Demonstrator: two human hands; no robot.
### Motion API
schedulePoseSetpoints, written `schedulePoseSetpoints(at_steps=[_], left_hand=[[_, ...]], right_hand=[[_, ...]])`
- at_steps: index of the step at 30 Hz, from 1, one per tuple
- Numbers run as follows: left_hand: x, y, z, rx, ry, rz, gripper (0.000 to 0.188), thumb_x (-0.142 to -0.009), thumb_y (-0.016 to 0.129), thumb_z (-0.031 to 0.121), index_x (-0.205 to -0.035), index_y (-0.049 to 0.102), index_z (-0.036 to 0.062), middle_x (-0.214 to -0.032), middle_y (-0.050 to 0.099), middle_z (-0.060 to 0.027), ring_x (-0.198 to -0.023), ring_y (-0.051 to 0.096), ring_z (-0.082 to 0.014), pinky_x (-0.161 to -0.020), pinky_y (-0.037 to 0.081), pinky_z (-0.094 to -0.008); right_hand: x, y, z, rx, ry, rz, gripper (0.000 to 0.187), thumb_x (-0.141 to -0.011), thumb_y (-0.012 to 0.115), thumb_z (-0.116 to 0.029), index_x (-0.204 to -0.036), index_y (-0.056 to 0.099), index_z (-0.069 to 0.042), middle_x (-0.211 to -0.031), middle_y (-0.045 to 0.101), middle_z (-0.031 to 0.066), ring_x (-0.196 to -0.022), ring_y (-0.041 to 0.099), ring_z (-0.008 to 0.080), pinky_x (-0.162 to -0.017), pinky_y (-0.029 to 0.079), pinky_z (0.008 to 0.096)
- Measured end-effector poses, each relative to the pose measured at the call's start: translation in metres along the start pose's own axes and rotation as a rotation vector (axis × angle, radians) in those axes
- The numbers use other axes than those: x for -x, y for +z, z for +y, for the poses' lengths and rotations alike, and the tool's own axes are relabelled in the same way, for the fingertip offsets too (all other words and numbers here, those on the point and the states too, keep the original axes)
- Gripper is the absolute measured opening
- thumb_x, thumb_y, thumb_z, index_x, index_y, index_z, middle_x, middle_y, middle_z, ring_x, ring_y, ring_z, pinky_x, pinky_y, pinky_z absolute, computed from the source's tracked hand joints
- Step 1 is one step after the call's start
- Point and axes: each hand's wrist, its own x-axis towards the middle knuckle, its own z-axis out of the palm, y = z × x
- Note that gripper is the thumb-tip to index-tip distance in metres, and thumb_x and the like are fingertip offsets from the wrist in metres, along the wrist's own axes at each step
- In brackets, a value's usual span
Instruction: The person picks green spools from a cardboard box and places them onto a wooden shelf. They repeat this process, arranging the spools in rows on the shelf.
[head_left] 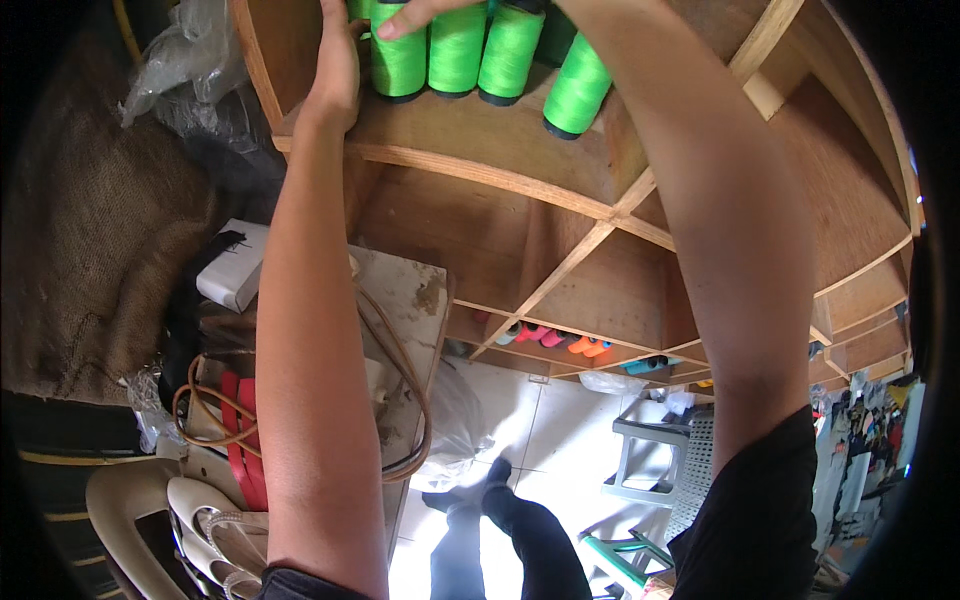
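Several spools of bright green thread [453, 55] with black ends stand in a row in a wooden compartment at the top. The rightmost green spool [578, 92] leans and stands a little apart from the others. My right hand [412, 16] reaches across from the right, its thumb pressed on the upper part of the leftmost full spool [398, 62]; its other fingers lie beyond the upper edge. Beside that spool, at the compartment's left wall, is my left hand [338, 72], its fingers mostly cut off by the upper edge. A sliver of green shows next to it.
The wooden shelf unit [480, 172] runs to the right, with pink and orange spools [550, 338] lower down. Below left, a worn table [405, 290] carries a looped cable [425, 420] and a white box [234, 266]. A grey plastic stool [650, 455] stands on the tiled floor.
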Motion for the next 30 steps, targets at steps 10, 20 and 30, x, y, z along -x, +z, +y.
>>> schedulePoseSetpoints(at_steps=[10, 20, 30], left_hand=[[0.005, 0.009, 0.004, -0.084, 0.092, 0.02, 0.105, -0.098, 0.021, 0.08, -0.148, 0.031, -0.0121, -0.134, 0.052, -0.032, -0.117, 0.062, -0.0386, -0.107, 0.046, -0.0497], [0.001, -0.002, -0.009, -0.519, 0.109, -0.058, 0.04, -0.09, 0.058, 0.011, -0.128, 0.057, 0.0019, -0.123, 0.065, -0.0153, -0.116, 0.06, -0.0241, -0.105, 0.043, -0.0344], [0.006, 0.006, -0.006, -0.971, 0.173, -0.161, 0.066, -0.085, 0.06, 0.021, -0.147, 0.049, 0.0033, -0.145, 0.056, -0.0236, -0.137, 0.052, -0.0331, -0.114, 0.039, -0.0388]], right_hand=[[-0.042, -0.01, 0.035, -0.1, 0.123, 0.44, 0.048, -0.078, 0.077, -0.026, -0.116, 0.071, 0.004, -0.114, 0.072, 0.0252, -0.108, 0.07, 0.035, -0.094, 0.054, 0.0405], [-0.058, 0.007, 0.062, -0.129, 0.623, 0.658, 0.039, -0.08, 0.077, -0.025, -0.107, 0.073, 0.002, -0.107, 0.073, 0.023, -0.101, 0.071, 0.0345, -0.083, 0.055, 0.0423], [-0.1, 0.027, 0.091, -0.053, 0.55, 0.226, 0.032, -0.082, 0.076, -0.028, -0.094, 0.073, 0.002, -0.083, 0.07, 0.0158, -0.071, 0.066, 0.0263, -0.062, 0.051, 0.0397]])
